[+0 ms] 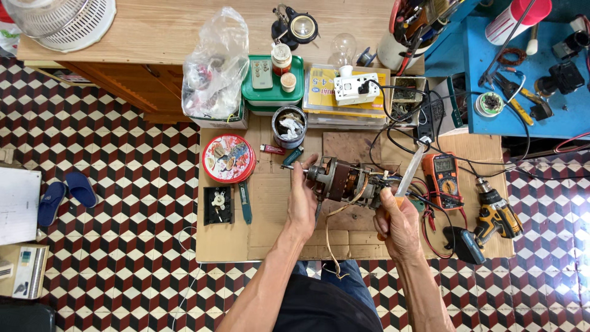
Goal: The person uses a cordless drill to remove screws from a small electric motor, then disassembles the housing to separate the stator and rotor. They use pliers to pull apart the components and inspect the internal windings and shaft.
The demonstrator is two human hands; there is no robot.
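An electric fan motor (344,179) with copper windings and a bare steel shaft lies across a low cardboard-covered board (270,227). My left hand (302,200) grips its shaft end from the near side. My right hand (396,222) is closed around the orange handle of a tool whose pale blade (410,170) slants up over the motor's rear end. Loose wires (332,237) trail from the motor toward me.
A round red tin (228,158), black switch plate (218,205) and small blue tool (246,203) lie left. An orange multimeter (444,172) and yellow cordless drill (491,218) lie right. Boxes, a plastic bag (216,67), a power strip (356,88) and a blue bench (528,67) stand behind.
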